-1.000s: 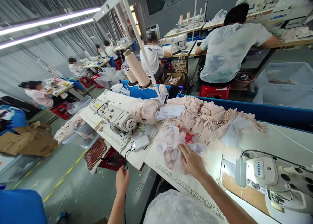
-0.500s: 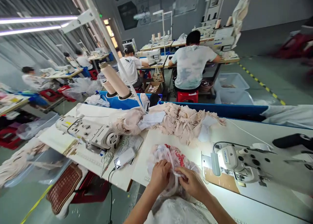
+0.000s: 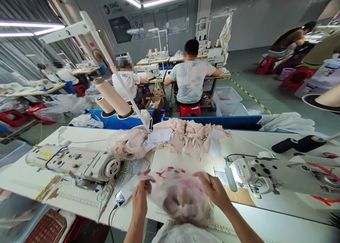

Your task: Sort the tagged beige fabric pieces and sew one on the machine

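Observation:
My left hand (image 3: 140,197) and my right hand (image 3: 215,190) both grip the edges of a clear plastic bag (image 3: 180,195) with red print, holding it up over the near edge of the white work table (image 3: 186,161). Pale pink fabric pieces are bunched inside the bag. Both hands have fingers pinched on the plastic. A pile of pink fabric pieces (image 3: 191,136) lies further back on the table. A white sewing machine (image 3: 252,172) stands just right of my right hand.
A second sewing machine (image 3: 77,163) lies to the left, with a phone (image 3: 123,197) on a cable beside it. Thread cones (image 3: 113,96) stand behind. People sit at benches ahead with their backs to me. Another plastic bag (image 3: 186,234) sits below my hands.
The camera has turned right and up. My left hand came up from below the table to the bag, and both hands have lifted and spread the bag open.

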`<state>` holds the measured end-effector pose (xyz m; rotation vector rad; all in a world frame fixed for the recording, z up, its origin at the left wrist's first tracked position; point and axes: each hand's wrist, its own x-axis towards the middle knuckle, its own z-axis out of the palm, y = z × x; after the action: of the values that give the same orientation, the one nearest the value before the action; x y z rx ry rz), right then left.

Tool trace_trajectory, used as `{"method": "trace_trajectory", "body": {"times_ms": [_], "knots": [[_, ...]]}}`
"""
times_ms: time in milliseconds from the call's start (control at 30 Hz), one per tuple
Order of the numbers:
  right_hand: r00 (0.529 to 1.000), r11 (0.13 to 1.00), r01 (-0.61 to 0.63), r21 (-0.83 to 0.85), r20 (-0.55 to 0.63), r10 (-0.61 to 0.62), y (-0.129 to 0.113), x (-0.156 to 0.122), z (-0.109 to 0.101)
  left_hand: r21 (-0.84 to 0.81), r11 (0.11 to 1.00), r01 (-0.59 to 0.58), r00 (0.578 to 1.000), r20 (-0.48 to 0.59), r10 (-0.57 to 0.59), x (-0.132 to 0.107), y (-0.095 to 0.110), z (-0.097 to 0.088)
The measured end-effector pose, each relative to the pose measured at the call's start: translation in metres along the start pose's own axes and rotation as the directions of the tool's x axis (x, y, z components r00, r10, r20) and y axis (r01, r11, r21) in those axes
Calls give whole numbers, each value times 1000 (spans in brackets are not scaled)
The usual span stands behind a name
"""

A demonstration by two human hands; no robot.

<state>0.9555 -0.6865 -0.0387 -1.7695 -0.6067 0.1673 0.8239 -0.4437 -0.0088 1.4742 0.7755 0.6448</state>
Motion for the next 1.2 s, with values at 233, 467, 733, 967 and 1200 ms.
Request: {"method": "trace_trajectory", "body": {"times_ms": [233, 467, 733, 967, 1200], "knots": [[983, 995, 86, 49, -164, -77, -25, 37, -10, -149, 988, -37, 980, -200, 6, -14, 36, -29], [937, 950, 245, -192, -206, -283, -49, -5, -7, -137, 988, 64, 972, -214, -93, -48, 12, -32], [607, 711, 696, -103, 614, -505, -61, 19, 83, 44, 999, -12, 998, -67, 15, -62, 42, -37], [745, 519, 566, -640, 667, 10, -21, 33, 47, -196, 980, 39, 999, 40, -32, -62, 57, -54], [878, 641, 199, -741, 426, 219, 23, -19, -28, -217, 972, -91, 994, 44, 103, -62, 50, -46]]}}
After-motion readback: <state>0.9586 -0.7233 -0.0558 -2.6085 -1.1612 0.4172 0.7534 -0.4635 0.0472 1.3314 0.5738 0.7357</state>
